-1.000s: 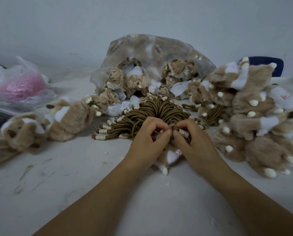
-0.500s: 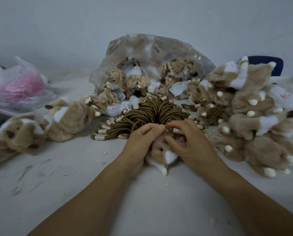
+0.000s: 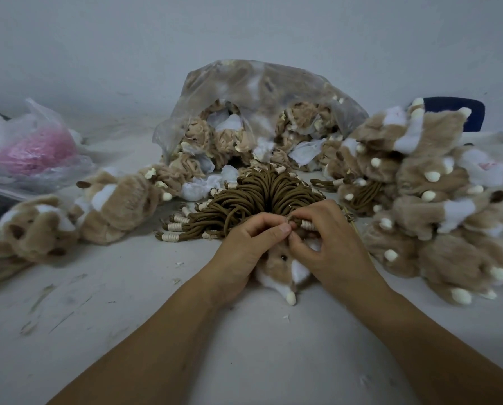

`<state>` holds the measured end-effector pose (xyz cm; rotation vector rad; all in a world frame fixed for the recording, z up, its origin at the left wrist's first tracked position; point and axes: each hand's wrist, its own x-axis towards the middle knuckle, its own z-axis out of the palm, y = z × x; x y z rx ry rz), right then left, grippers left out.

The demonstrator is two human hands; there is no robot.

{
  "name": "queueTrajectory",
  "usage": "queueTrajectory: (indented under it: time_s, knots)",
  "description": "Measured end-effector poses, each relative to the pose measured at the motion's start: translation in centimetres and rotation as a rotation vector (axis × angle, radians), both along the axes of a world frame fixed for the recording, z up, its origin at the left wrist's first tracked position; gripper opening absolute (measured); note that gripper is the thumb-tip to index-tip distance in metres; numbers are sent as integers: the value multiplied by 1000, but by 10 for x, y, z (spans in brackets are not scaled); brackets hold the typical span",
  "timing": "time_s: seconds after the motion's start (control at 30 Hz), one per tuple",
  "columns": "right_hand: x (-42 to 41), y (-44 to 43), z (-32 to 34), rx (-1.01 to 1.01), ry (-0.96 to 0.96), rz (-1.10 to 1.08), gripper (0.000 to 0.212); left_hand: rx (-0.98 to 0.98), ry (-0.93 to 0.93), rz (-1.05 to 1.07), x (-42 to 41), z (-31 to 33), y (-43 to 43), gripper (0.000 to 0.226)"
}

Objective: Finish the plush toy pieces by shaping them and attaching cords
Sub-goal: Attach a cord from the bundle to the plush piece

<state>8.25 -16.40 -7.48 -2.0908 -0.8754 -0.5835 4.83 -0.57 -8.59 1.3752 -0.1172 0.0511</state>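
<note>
A tan and white plush toy piece [image 3: 282, 266] lies on the table between my hands, one dark eye showing and a cream tip toward me. My left hand [image 3: 244, 247] curls over its left side, fingertips pinching at its top. My right hand [image 3: 326, 244] pinches a brown cord [image 3: 299, 223] with a cream wrapped end at the top of the piece. Just behind my hands fans a bundle of brown cords [image 3: 244, 200].
An open clear bag of unshaped plush pieces [image 3: 256, 124] stands at the back. A heap of plush pieces [image 3: 437, 200] fills the right side. Two plush pieces [image 3: 77, 217] lie at left, behind them a thin bag with pink contents [image 3: 31, 150]. White table [image 3: 127, 317] in front.
The plush piece has come out from under my hands and its face now shows. My fingertips have closed together at its top, with the cord end held by my right hand.
</note>
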Motion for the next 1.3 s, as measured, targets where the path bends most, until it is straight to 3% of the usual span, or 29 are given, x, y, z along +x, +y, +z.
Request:
queueTrajectory:
  time_s: [0.47, 0.67, 0.83, 1.0, 1.3]
  knots:
    - [3, 7, -5, -11, -53, 25, 24, -203, 28, -23, 3, -3, 5, 14]
    - [4, 5, -7, -18, -3, 57, 35, -186, 71, -46, 3, -1, 5, 12]
    - [3, 3, -6, -26, 18, 62, 31, -204, 84, -25, 4, -1, 3, 41]
    - [0, 7, -6, -36, -22, -5, 29, -177, 57, 14, 3, 0, 1, 19]
    - [3, 7, -6, 19, -17, -72, 19, 16, -47, 104, 4, -5, -1, 13]
